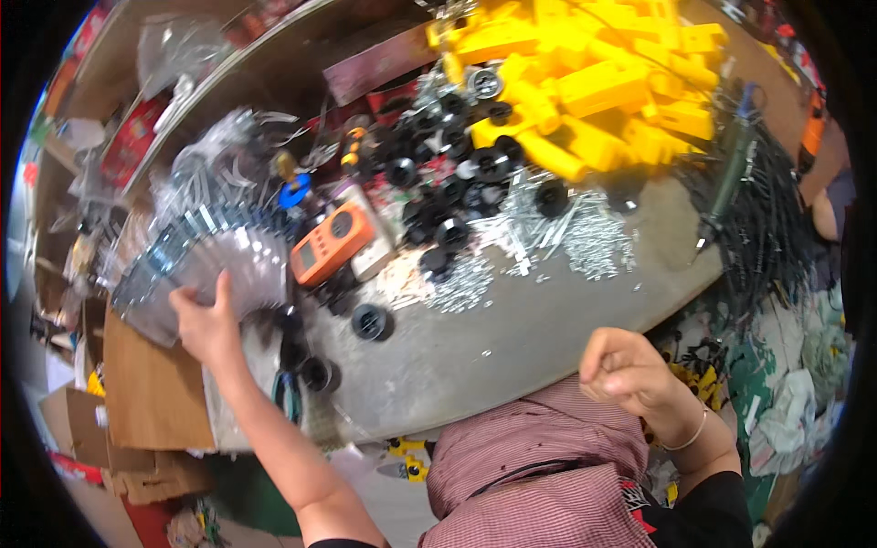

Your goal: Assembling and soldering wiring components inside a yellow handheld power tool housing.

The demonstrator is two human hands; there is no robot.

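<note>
On the left, my left hand (208, 321) reaches over a curved row of nested clear plastic pieces (251, 260). Its thumb and a finger are spread apart against the near side of the row; no piece is lifted. My right hand (628, 370) hovers above my lap, just off the table's front edge. Its fingers are curled together, and anything inside them is hidden. A round black cap (370, 321) sits on the grey table (429, 365) between the hands, with another black round part (320, 374) nearer the front edge.
Yellow plastic housings (594, 91) are heaped at the back right. In front lie small metal screws (594, 237) and black round parts (448, 183). An orange meter (329, 245) stands mid-left. An electric screwdriver (731, 173) and black cables (767, 210) lie at right. A cardboard piece (155, 393) is front left.
</note>
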